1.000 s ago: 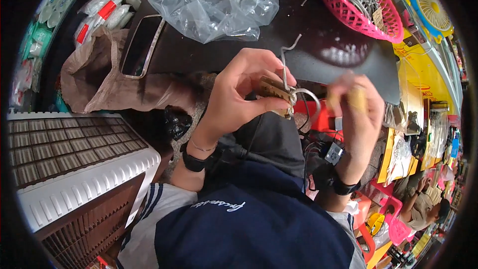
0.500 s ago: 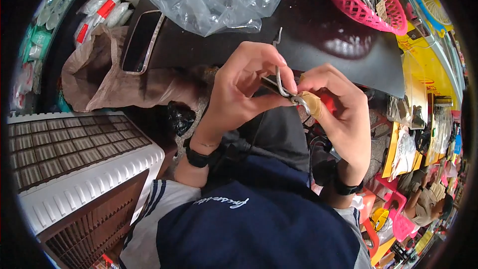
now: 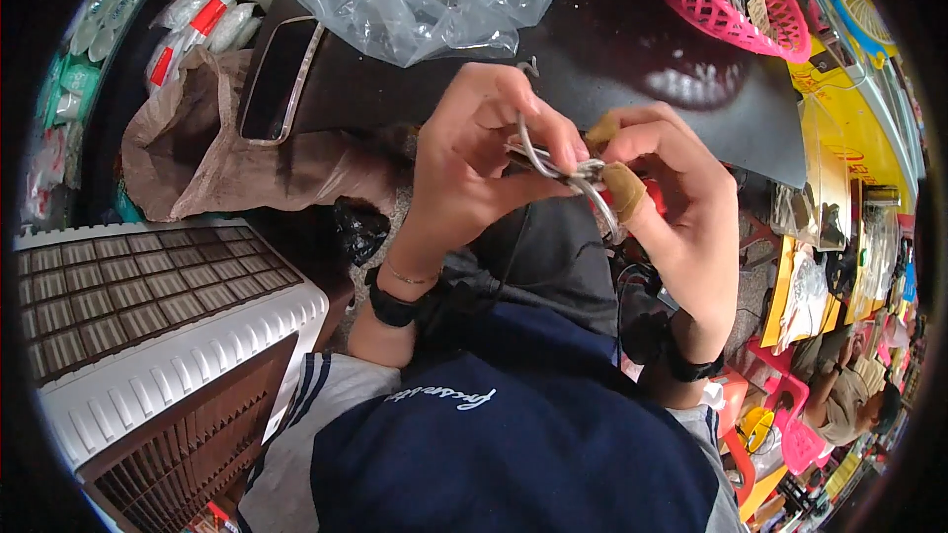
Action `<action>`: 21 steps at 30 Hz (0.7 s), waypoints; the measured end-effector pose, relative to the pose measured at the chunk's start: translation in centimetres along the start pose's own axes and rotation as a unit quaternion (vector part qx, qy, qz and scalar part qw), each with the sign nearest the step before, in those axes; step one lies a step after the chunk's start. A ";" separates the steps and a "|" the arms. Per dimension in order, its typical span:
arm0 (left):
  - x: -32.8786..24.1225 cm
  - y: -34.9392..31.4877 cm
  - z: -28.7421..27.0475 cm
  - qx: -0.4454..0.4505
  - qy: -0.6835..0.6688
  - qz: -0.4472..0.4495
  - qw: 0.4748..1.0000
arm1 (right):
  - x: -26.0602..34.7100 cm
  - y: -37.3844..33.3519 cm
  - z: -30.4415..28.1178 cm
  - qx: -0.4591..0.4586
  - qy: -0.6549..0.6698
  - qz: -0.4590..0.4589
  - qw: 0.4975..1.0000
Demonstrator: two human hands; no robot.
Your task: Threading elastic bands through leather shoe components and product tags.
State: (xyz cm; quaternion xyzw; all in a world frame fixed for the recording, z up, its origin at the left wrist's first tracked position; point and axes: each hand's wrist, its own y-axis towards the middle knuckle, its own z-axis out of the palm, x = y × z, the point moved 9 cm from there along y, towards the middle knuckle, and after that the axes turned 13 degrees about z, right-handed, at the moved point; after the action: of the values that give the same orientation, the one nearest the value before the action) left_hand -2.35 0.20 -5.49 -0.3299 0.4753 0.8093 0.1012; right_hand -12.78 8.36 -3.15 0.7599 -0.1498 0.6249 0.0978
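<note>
Above my lap, just off the near edge of the dark table, my two hands pinch a thin silvery-grey cord between them. My left hand is closed on it with thumb and forefinger, and one bent end sticks up past the knuckles. A loop of the cord hangs below the fingertips. Something dark and flat shows inside the left hand, too hidden to name. My right hand grips the cord close beside, thumb against forefinger. Tan coverings wrap the right thumb and a fingertip.
On the dark table lie a crumpled clear plastic bag, a phone and a pink basket of grey cords. A brown cloth-like bag and white slatted appliance stand left. Another person is far right.
Both hands have risen slightly. The cord's upright end now sits lower behind the left fingers, and a larger loop of it hangs below the fingertips.
</note>
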 end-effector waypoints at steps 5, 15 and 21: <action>-0.1 0.0 -1.8 -0.067 0.008 0.031 0.997 | 3.7 -1.5 0.2 -0.087 -0.176 -0.191 0.962; -0.5 -0.7 -1.9 -0.163 -0.091 0.012 0.982 | 5.5 -4.5 2.1 -0.241 -0.366 -0.393 0.808; -1.1 -1.0 -1.9 -0.230 -0.085 -0.019 0.969 | 5.0 -4.9 2.3 -0.243 -0.367 -0.423 0.792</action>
State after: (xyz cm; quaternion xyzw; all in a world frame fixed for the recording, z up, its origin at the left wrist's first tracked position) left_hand -0.22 -0.64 -6.15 -0.2834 0.2596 0.9199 0.0776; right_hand -8.06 11.67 1.45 0.8709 0.0147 0.1379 0.4716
